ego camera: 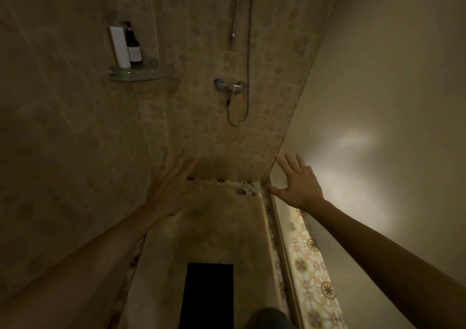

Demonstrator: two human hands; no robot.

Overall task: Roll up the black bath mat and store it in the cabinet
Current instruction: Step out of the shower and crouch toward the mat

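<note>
Black bath mat [206,294] lies flat on the near shower floor, well below both grips. My left grip [171,187] and right grip [296,182] are spread, holding nothing. Far-left glass shelf [151,72] carries a white tube [119,47] and a dark bottle [133,46].

Floor below both grips open down to black bath mat [206,296]. Glass panel [378,101] just right of right grip [297,182]; tiled wall [63,127] hems left grip [171,190].
</note>
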